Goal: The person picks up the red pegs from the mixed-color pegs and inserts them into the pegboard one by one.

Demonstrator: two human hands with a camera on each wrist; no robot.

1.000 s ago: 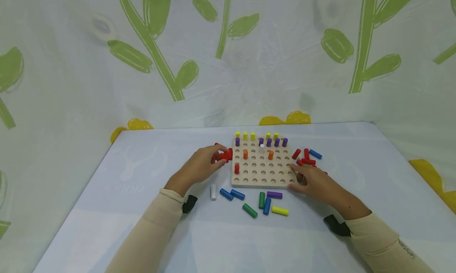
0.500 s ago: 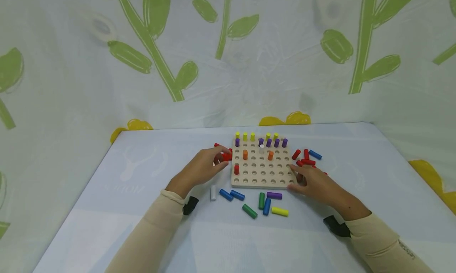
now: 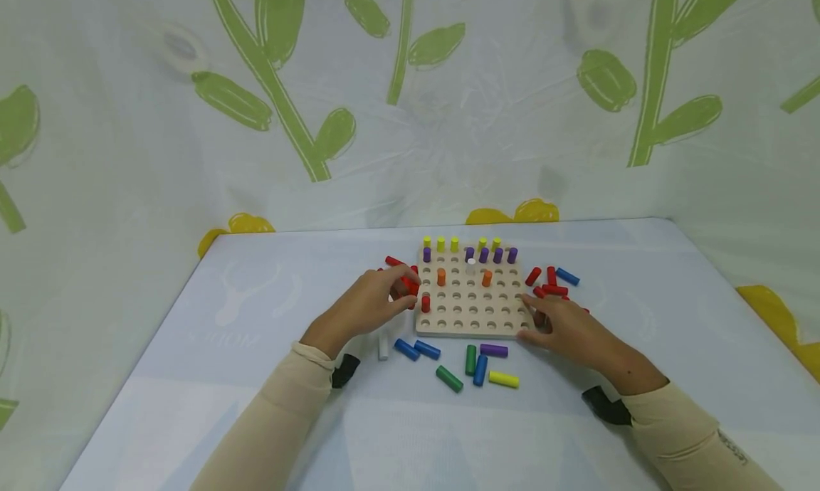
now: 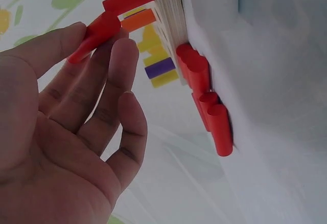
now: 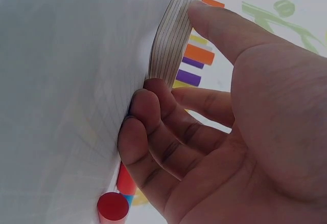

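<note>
My left hand (image 3: 365, 302) pinches a red peg (image 4: 102, 28) between thumb and fingers, just off the left side of the wooden pegboard (image 3: 474, 324). Close to that peg, another red peg (image 3: 426, 304) stands in the board near its front left. My right hand (image 3: 570, 331) grips the board's front right corner, the thumb at the front edge and curled fingers against the side (image 5: 171, 40). Yellow pegs (image 3: 455, 244) stand along the back row, with purple pegs (image 3: 497, 255) in the row before them. Two orange pegs (image 3: 441, 277) and a white peg (image 3: 470, 265) stand farther forward.
Several loose red pegs (image 4: 219, 129) lie left of the board, partly behind my left hand. More red pegs (image 3: 554, 290) and a blue peg (image 3: 567, 277) lie to its right. In front are green (image 3: 449, 378), blue, purple, yellow and white pegs on the white table (image 3: 269, 420).
My left hand has moved from the loose red pegs slightly right and toward me, lifting a red peg to the board's left edge. The right hand has stayed at the corner.
</note>
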